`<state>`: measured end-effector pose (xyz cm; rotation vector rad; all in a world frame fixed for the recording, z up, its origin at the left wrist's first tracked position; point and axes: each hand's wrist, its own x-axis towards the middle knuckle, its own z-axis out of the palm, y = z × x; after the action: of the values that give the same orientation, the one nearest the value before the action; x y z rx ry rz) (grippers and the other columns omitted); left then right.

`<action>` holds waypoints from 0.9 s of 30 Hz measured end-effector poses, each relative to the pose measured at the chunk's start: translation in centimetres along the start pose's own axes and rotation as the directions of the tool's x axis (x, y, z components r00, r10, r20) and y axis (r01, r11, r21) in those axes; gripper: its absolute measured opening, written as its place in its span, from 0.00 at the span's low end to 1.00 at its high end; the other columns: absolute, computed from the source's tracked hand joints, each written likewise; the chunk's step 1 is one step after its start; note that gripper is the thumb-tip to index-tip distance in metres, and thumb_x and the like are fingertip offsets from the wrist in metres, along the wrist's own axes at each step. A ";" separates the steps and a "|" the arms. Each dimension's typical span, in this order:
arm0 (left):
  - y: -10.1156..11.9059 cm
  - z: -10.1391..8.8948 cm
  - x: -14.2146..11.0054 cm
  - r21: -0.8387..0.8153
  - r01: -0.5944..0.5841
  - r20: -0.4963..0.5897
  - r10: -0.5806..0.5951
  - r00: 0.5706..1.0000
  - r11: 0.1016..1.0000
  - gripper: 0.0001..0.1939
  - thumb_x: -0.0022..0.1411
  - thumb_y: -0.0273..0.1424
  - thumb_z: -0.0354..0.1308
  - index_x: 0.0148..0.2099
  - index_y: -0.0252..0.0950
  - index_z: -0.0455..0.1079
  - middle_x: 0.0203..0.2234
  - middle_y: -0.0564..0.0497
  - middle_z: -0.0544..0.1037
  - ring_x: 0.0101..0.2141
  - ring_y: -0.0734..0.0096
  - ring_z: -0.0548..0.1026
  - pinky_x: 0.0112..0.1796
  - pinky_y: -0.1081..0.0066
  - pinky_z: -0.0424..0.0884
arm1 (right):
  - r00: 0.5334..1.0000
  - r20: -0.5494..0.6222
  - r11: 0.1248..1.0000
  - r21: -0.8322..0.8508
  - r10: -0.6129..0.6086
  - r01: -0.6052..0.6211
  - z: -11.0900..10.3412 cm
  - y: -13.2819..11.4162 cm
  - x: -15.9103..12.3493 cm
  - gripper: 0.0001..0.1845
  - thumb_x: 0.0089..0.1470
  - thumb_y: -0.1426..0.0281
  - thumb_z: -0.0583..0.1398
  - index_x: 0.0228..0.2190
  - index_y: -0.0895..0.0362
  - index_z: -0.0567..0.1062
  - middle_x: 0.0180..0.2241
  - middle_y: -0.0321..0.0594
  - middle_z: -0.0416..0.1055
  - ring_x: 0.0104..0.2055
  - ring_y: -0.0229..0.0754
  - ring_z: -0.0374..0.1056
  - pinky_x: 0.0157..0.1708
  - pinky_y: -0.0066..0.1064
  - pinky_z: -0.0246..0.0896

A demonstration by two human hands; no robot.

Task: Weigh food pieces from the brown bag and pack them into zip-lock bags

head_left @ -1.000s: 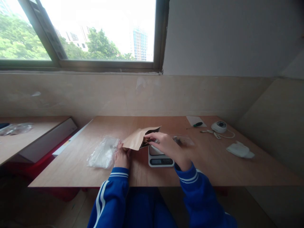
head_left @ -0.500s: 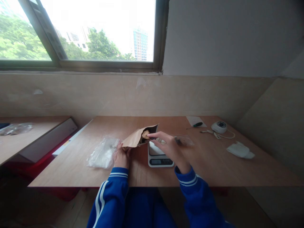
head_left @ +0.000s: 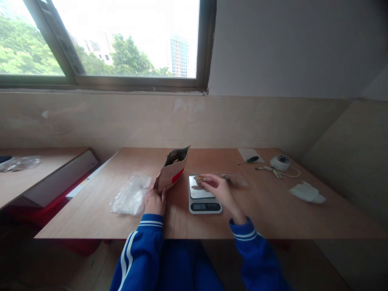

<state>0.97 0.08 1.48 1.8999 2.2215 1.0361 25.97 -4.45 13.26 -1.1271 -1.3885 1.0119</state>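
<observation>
At the table (head_left: 273, 210), my left hand (head_left: 154, 201) grips the base of a paper pouch (head_left: 171, 170) standing open-mouthed, just right of a plastic bag (head_left: 131, 195) lying flat. To the pouch's right sits a kitchen scale (head_left: 202, 197); my right hand (head_left: 218, 189) rests over its platform, fingertips on small pieces (head_left: 198, 182) there. Behind the scale lies a clear bag (head_left: 235, 179). Farther right, toward the far edge, lie a screwdriver (head_left: 249, 160), a round device (head_left: 279, 162) and a cloth (head_left: 306, 192).
</observation>
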 end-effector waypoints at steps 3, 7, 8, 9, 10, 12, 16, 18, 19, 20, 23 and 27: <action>0.1 -0.2 0.0 0.006 0.019 0.028 -0.019 0.999 1.000 0.35 0.64 0.43 0.43 0.62 0.19 0.53 0.56 0.28 0.65 0.56 0.47 0.65 0.57 0.53 0.58 | 0.998 0.009 0.998 -0.020 0.067 -0.067 0.1 1.7 0.0 0.20 0.47 0.63 0.64 0.42 0.60 0.77 0.33 0.46 0.79 0.38 0.48 0.75 0.40 0.37 0.69; 0.5 -0.5 0.0 0.005 0.030 0.022 -0.030 0.999 1.000 0.34 0.64 0.43 0.43 0.61 0.18 0.53 0.56 0.28 0.66 0.56 0.48 0.66 0.57 0.54 0.58 | 0.993 -0.028 0.989 -0.090 0.115 -0.117 0.4 3.5 0.6 0.22 0.44 0.62 0.65 0.41 0.61 0.77 0.27 0.43 0.78 0.32 0.48 0.75 0.34 0.36 0.69; 0.6 -0.5 0.0 -0.001 0.033 0.022 -0.032 0.999 0.999 0.34 0.64 0.42 0.43 0.62 0.18 0.53 0.56 0.28 0.65 0.56 0.48 0.66 0.57 0.54 0.58 | 0.992 -0.037 0.986 -0.109 0.120 -0.123 0.5 3.9 0.8 0.22 0.44 0.62 0.65 0.40 0.61 0.77 0.26 0.43 0.78 0.31 0.48 0.75 0.33 0.36 0.69; 0.7 -0.6 0.0 -0.006 0.032 0.021 -0.032 0.999 0.999 0.34 0.64 0.42 0.43 0.62 0.19 0.53 0.56 0.28 0.65 0.56 0.48 0.66 0.56 0.54 0.59 | 0.992 -0.045 0.985 -0.123 0.121 -0.125 0.6 4.3 0.9 0.22 0.44 0.62 0.65 0.40 0.61 0.78 0.26 0.43 0.77 0.31 0.48 0.75 0.32 0.35 0.69; 0.7 -0.6 -0.1 -0.009 0.030 0.019 -0.030 0.999 1.000 0.34 0.64 0.42 0.43 0.62 0.19 0.53 0.56 0.28 0.65 0.56 0.48 0.65 0.56 0.53 0.59 | 0.992 -0.050 0.984 -0.131 0.119 -0.125 0.7 4.6 1.0 0.21 0.44 0.63 0.65 0.40 0.61 0.78 0.27 0.42 0.77 0.31 0.48 0.75 0.32 0.35 0.69; 0.7 -0.6 -0.1 -0.009 0.026 0.009 -0.026 1.000 1.000 0.34 0.64 0.43 0.43 0.61 0.19 0.54 0.56 0.28 0.66 0.56 0.47 0.66 0.56 0.53 0.59 | 0.991 -0.051 0.982 -0.136 0.123 -0.128 0.8 5.2 1.2 0.20 0.44 0.65 0.64 0.40 0.61 0.77 0.28 0.43 0.77 0.32 0.47 0.75 0.32 0.35 0.69; 0.5 -0.6 0.0 -0.008 0.027 0.019 -0.027 0.999 1.000 0.33 0.63 0.43 0.43 0.61 0.21 0.54 0.55 0.29 0.67 0.55 0.47 0.67 0.56 0.52 0.59 | 0.985 -0.057 0.972 -0.159 0.165 -0.172 0.9 6.0 1.3 0.21 0.44 0.66 0.64 0.41 0.61 0.76 0.27 0.42 0.77 0.31 0.47 0.75 0.32 0.36 0.70; 0.6 -0.7 0.0 -0.014 0.025 0.020 -0.024 0.999 1.000 0.33 0.63 0.43 0.43 0.62 0.23 0.54 0.55 0.31 0.68 0.55 0.48 0.67 0.56 0.52 0.59 | 0.982 -0.055 0.969 -0.159 0.180 -0.187 0.9 6.1 1.3 0.22 0.43 0.65 0.65 0.41 0.60 0.76 0.27 0.42 0.77 0.32 0.48 0.75 0.32 0.36 0.70; 0.6 -0.8 0.0 -0.017 0.024 0.018 -0.024 1.000 1.000 0.33 0.63 0.43 0.43 0.62 0.24 0.54 0.55 0.31 0.68 0.55 0.49 0.67 0.56 0.52 0.59 | 0.981 -0.052 0.969 -0.151 0.188 -0.194 0.8 6.0 1.3 0.22 0.42 0.65 0.65 0.41 0.60 0.76 0.27 0.42 0.77 0.33 0.48 0.75 0.31 0.35 0.70; 0.7 -0.8 0.0 -0.020 0.025 0.016 -0.025 1.000 0.999 0.33 0.63 0.42 0.43 0.62 0.24 0.53 0.55 0.31 0.68 0.55 0.49 0.67 0.56 0.51 0.59 | 0.979 -0.049 0.969 -0.141 0.196 -0.201 0.7 5.9 1.3 0.22 0.42 0.65 0.65 0.41 0.60 0.76 0.27 0.42 0.77 0.33 0.48 0.75 0.31 0.35 0.70; 0.9 -1.0 -0.1 -0.032 0.024 0.013 -0.024 1.000 0.999 0.32 0.63 0.42 0.44 0.63 0.25 0.53 0.56 0.32 0.67 0.55 0.48 0.66 0.56 0.51 0.59 | 0.970 -0.070 0.963 -0.125 0.231 -0.239 0.6 5.6 1.1 0.22 0.39 0.65 0.67 0.39 0.60 0.76 0.26 0.40 0.76 0.33 0.49 0.75 0.28 0.34 0.70; 1.0 -1.1 -0.1 -0.052 0.028 0.000 -0.028 1.000 0.998 0.32 0.63 0.42 0.44 0.63 0.25 0.52 0.57 0.33 0.66 0.56 0.49 0.65 0.56 0.53 0.58 | 0.952 -0.121 0.954 -0.077 0.280 -0.291 0.5 5.5 0.8 0.28 0.34 0.66 0.70 0.40 0.59 0.73 0.23 0.37 0.75 0.31 0.49 0.75 0.28 0.35 0.70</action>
<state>1.39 -0.51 2.78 1.8422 2.1925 1.0801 26.09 -2.57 8.03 -1.4637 -1.2185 1.0786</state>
